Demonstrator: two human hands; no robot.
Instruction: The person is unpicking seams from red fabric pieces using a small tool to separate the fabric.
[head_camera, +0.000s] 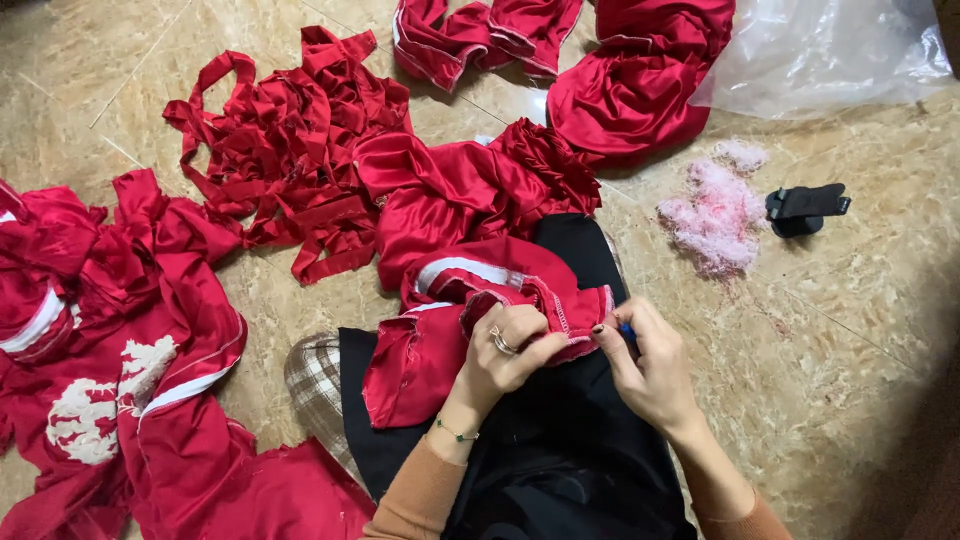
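Pinching red garment (470, 310) seam: left hand (505, 350), right hand (640, 365) fingers closed; marble floor (830, 330).

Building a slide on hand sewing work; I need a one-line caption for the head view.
Left hand grips a red garment's seam while right hand works it with a small blue tool.

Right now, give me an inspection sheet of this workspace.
Surface: beige marbled floor.
Job's things: red garment on the lap; small blue tool, mostly hidden.
Clutter: red strips, red garments, pink thread fluff, black object, clear plastic bag.
Grippers: left hand pinches the garment's hem; right hand holds the blue tool at the hem.
Cables: nothing seen.
Surroundings: checked slipper by the lap.
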